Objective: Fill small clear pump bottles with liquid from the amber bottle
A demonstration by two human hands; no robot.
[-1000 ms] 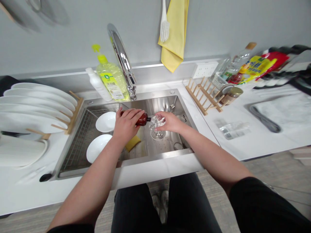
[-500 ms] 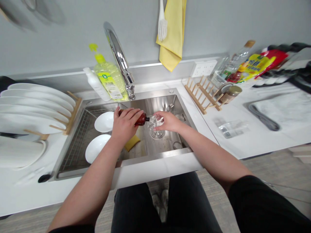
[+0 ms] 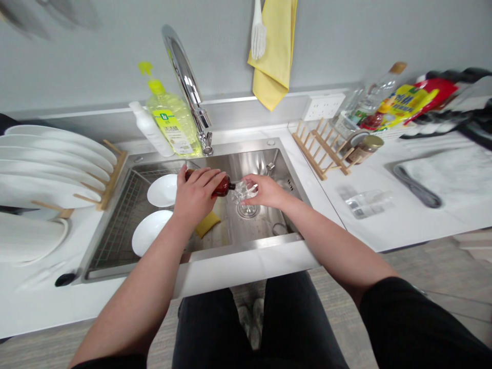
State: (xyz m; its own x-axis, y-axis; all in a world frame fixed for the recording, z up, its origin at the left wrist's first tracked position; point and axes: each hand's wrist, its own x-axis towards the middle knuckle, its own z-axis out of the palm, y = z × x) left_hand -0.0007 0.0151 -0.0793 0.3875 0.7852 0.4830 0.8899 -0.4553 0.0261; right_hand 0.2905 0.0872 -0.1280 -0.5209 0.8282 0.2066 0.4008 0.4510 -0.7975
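Note:
Over the sink (image 3: 246,245), my left hand (image 3: 198,193) is wrapped round a dark red-brown bottle (image 3: 222,186). The bottle lies on its side, its black neck pointing right. My right hand (image 3: 265,190) grips a small clear glass (image 3: 241,191), whose mouth is at the bottle's neck. Whether liquid flows between them I cannot tell. Below the bottle a yellow sponge (image 3: 207,224) rests in the sink. Two white bowls (image 3: 152,233) sit to the left of my left hand, partly hidden by it and my forearm.
A chrome faucet (image 3: 188,84) rises behind the sink beside a yellow-green soap bottle (image 3: 171,120). White plates (image 3: 49,169) stand in a rack on the left. On the right are a wooden rack (image 3: 321,148), a brown jar (image 3: 365,149) and a clear glass (image 3: 369,202) lying on the counter.
The view has shifted slightly, so the left-side things sit a little further left and higher. Both hands keep their hold, with the bottle's neck still at the glass.

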